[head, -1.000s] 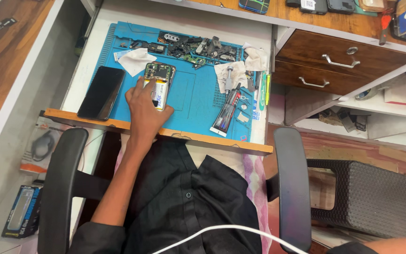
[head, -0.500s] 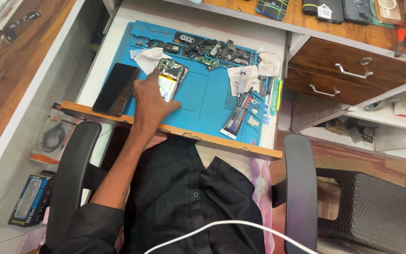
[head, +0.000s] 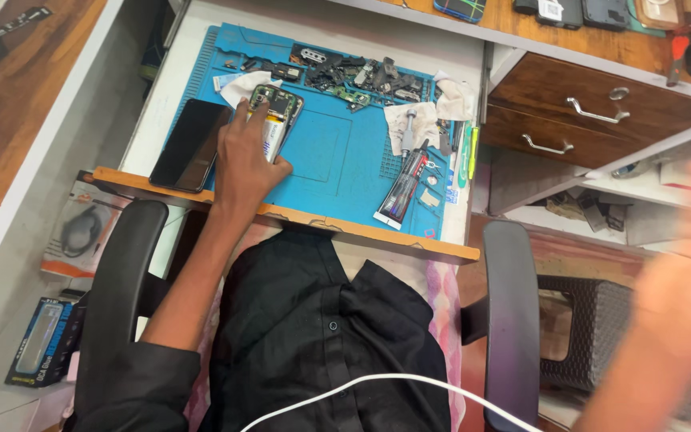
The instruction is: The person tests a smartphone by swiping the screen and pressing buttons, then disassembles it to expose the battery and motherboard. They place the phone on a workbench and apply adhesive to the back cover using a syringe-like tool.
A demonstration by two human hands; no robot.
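My left hand (head: 243,156) rests on an opened phone (head: 275,116) with its insides showing, holding it down on the blue work mat (head: 337,156). A black phone screen panel (head: 192,144) lies just left of that hand. My right hand (head: 685,288) is far off to the right, away from the bench, blurred by motion with the fingers apart and nothing visible in it. A white cloth (head: 237,86) lies beside the top of the opened phone.
Small phone parts (head: 353,76) are scattered along the mat's far edge. A glue tube (head: 403,188), a white cloth (head: 408,126) and a green tool (head: 472,152) sit at the right. Wooden drawers (head: 593,112) stand right of the bench. Chair armrests (head: 120,296) flank me.
The view has shifted slightly. My right hand has come into view at the far right, blurred. My left hand stays on the opened phone.
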